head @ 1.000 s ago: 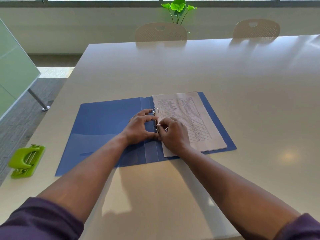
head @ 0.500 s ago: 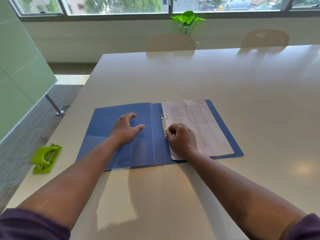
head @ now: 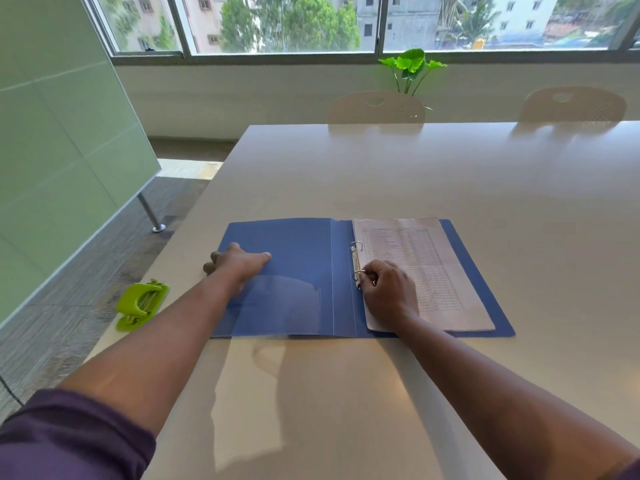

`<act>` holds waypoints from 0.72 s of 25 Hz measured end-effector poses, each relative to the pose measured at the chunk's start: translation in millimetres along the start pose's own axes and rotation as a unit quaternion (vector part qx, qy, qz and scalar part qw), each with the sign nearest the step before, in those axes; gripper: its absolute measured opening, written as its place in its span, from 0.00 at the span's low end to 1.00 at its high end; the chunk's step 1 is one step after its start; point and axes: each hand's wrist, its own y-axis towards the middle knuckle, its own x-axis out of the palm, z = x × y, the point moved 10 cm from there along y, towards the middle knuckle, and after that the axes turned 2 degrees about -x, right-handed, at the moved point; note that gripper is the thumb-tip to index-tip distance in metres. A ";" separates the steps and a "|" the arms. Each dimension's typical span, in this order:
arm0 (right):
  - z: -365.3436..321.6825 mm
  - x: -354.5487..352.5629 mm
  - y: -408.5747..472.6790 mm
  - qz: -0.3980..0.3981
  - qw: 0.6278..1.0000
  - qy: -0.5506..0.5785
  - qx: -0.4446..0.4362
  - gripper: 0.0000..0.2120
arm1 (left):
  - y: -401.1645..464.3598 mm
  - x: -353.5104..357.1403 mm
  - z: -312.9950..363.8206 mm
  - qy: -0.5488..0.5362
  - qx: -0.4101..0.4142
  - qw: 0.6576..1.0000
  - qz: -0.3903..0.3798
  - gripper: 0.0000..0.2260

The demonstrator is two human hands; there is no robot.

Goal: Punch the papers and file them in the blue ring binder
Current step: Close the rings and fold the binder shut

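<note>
Right hand covers papers' near-left corner, lower ring base; fingertips tucked under. Table print unreadable. Left hand's fingers at cover's left edge blurred.

A pale table is stretching toward the window, with two cream chairs sitting pushed in at its far edge. A green leafy plant is standing behind the nearer chair, below the sill. At the left, a frosted green glass partition is standing on a metal foot over grey carpet.
</note>
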 end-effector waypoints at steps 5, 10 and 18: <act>-1.9 -0.3 -0.9 -0.003 1.000 0.011 -0.002 0.07 | -1.5 -10.0 -1.3 0.003 -0.028 0.999 0.016 0.37; -0.8 -0.5 -0.8 -0.002 1.000 0.010 0.000 0.07 | 11.8 -20.2 -19.1 -0.056 -0.059 0.996 0.042 0.39; -0.1 -1.1 -1.3 -0.003 1.000 0.006 -0.001 0.07 | 26.5 -52.9 -22.3 -0.266 -0.031 0.962 0.061 0.19</act>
